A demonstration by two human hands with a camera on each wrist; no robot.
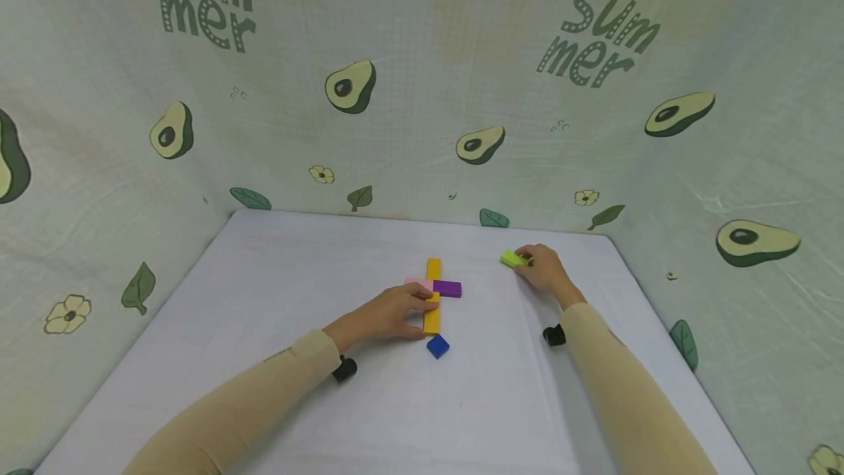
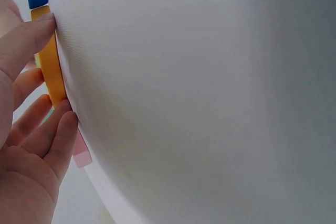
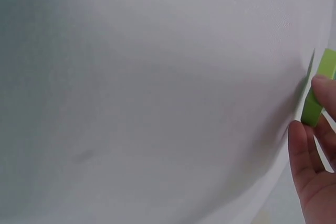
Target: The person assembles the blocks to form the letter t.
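My left hand [image 1: 392, 312] holds the nearer yellow block [image 1: 431, 321] along its left side, thumb by the near end and fingers toward the far end. Pink [image 1: 418, 283] and purple [image 1: 448, 289] blocks lie crosswise at its far end, the pink one partly covered by fingers. Beyond them a second yellow block [image 1: 434, 268] continues the line. A blue block [image 1: 438, 346] sits turned like a diamond just below the nearer yellow one. Off to the right, my right hand [image 1: 543, 267] pinches a lime green block [image 1: 511, 259] between thumb and fingers, low over the table.
The blocks are on a white-covered table [image 1: 297, 262]. Behind it and along both sides hangs a pale cloth [image 1: 409, 35] printed with avocados and leaves. A small black device [image 1: 344, 369] is worn at the left wrist, another [image 1: 554, 335] at the right.
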